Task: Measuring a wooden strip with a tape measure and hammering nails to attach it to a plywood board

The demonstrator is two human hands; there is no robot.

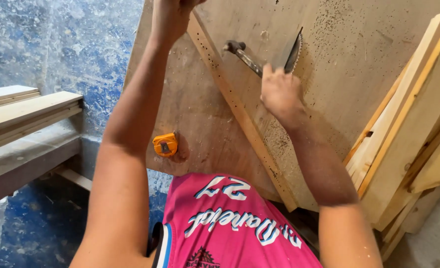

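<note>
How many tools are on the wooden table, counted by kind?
Saw blade: 1
Metal tool in the right hand: 1
Orange tape measure: 1
Total: 3

Right hand [279, 94] gripping hammer [245, 57] beside saw blade [294, 52]

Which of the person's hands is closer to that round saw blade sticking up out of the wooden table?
Right. The right hand grips a metal tool right beside the saw blade. The left hand is farther off to the left, on the wooden strip.
</note>
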